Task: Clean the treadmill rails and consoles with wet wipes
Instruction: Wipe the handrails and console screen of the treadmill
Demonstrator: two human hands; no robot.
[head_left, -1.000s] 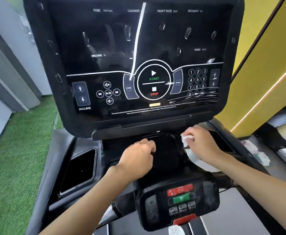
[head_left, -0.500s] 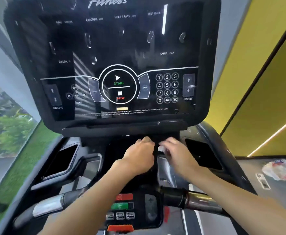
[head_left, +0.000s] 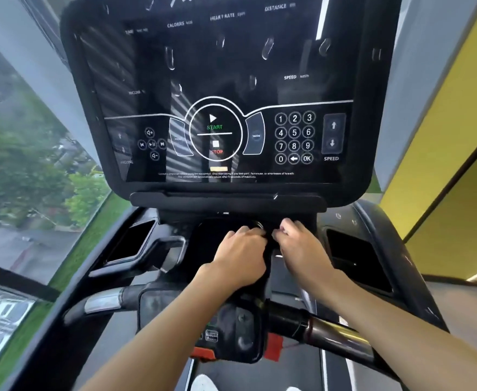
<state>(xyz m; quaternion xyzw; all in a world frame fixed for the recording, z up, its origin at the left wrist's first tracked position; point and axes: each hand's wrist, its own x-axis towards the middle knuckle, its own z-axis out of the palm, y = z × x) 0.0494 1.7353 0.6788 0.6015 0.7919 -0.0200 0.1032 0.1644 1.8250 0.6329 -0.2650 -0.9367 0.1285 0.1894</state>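
The fingers (head_left: 248,232) of the left hand (head_left: 240,255) are curling into a loose fist with nothing showing inside it, their knuckles pressing down on the black tray (head_left: 217,230). Just beside it, the right hand (head_left: 302,246) is bending its fingers (head_left: 288,225) down onto the same tray; whether they are pinching a wipe cannot be told, since they are hiding whatever lies under them.

Nearest the camera, both forearms are reaching forward over the handlebar (head_left: 333,333), which is running across the treadmill with a small control panel (head_left: 240,325) at its middle. Beyond the hands, two deep pockets, one on the left (head_left: 131,244) and one on the right (head_left: 353,255), are flanking the tray. Right behind the hands the console (head_left: 231,66) is rising upright, its dark screen showing START, STOP, a number pad and SPEED arrows, with droplets sitting on the glass. Farther off, a window (head_left: 19,165) is showing trees at the left, and a yellow wall (head_left: 443,136) is standing at the right.
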